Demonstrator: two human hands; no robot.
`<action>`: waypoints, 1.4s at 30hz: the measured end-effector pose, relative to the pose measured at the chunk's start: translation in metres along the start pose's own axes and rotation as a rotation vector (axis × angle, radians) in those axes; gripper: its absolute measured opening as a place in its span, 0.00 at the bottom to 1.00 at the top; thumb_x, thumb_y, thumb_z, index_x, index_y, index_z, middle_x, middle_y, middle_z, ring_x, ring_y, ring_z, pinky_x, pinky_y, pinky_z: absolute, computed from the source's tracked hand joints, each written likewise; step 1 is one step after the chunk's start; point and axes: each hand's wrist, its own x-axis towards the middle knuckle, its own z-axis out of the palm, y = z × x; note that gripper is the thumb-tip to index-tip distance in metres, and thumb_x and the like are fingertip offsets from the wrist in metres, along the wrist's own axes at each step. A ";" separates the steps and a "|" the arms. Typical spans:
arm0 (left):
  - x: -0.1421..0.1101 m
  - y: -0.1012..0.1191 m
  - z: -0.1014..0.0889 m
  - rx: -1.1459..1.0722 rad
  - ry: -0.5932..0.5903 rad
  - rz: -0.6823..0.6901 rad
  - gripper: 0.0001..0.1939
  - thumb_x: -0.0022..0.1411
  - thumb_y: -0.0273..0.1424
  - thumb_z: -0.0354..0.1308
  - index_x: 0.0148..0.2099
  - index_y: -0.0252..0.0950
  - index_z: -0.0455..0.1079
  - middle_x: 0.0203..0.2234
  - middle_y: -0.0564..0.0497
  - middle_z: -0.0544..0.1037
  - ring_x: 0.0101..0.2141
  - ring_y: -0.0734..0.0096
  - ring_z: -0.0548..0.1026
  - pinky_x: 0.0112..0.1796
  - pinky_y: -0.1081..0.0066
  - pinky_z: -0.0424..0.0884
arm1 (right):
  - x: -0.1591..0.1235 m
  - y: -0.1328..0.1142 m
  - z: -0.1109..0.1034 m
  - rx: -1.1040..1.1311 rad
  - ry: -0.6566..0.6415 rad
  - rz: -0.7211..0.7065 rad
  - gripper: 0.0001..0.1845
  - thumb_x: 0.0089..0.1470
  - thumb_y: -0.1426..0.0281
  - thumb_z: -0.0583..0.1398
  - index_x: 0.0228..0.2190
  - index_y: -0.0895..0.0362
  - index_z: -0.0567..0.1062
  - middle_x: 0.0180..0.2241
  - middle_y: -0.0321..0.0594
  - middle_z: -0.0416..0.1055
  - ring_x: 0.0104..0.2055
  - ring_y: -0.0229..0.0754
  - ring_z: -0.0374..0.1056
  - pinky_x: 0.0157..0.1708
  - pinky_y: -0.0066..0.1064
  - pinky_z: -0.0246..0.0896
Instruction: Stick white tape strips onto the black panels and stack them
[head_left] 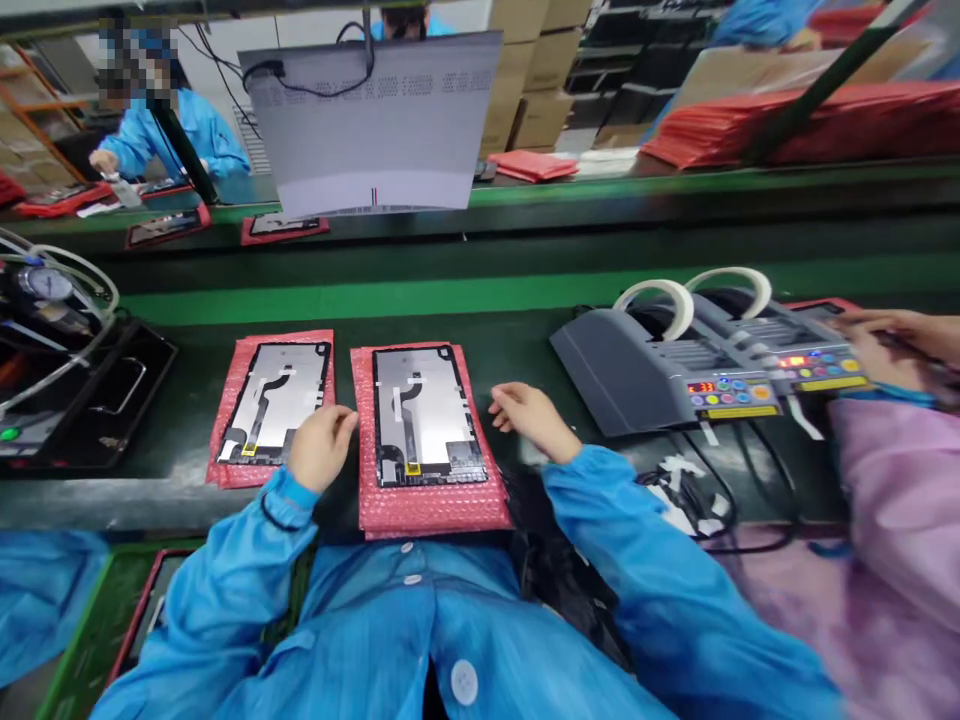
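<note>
Two tablet screen panels with silvery backs lie on pink bubble-wrap sleeves before me. The middle panel (435, 415) has a dark ribbon cable (409, 430) running down to a yellow-edged connector; the left panel (281, 395) looks alike. My left hand (321, 445) hovers at the lower right edge of the left panel, between the two sleeves, with fingers curled and the thumb near the index finger. My right hand (531, 418) is to the right of the middle bubble-wrap sleeve (435, 510), fingers pinched together. Anything small between either hand's fingertips cannot be made out.
Two grey tape dispensers (637, 370) with white tape rolls stand right, near a co-worker's hands (892, 340). At left is a black machine with a pressure gauge (46, 284). A monitor (375, 130) hangs ahead. A green crate (82, 630) sits low left.
</note>
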 end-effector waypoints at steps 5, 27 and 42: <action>0.016 0.017 0.017 0.120 -0.225 -0.208 0.14 0.65 0.33 0.47 0.39 0.33 0.72 0.37 0.44 0.79 0.41 0.62 0.75 0.42 0.68 0.68 | 0.020 0.008 0.027 0.043 -0.067 0.102 0.12 0.55 0.76 0.54 0.21 0.59 0.65 0.13 0.29 0.62 0.11 0.28 0.56 0.11 0.20 0.50; 0.030 -0.076 -0.057 -0.287 0.167 -0.372 0.06 0.55 0.31 0.55 0.35 0.37 0.61 0.24 0.53 0.75 0.29 0.67 0.74 0.33 0.71 0.68 | 0.030 -0.084 0.147 0.219 -0.160 -0.199 0.13 0.39 0.73 0.63 0.26 0.55 0.62 0.18 0.26 0.61 0.21 0.33 0.60 0.25 0.25 0.55; 0.021 -0.134 -0.074 -0.017 0.213 -0.508 0.12 0.50 0.32 0.56 0.39 0.34 0.65 0.33 0.44 0.76 0.37 0.58 0.75 0.43 0.58 0.70 | 0.012 -0.075 0.137 -0.128 -0.404 -0.477 0.10 0.42 0.73 0.64 0.31 0.59 0.71 0.23 0.34 0.69 0.24 0.33 0.65 0.27 0.27 0.62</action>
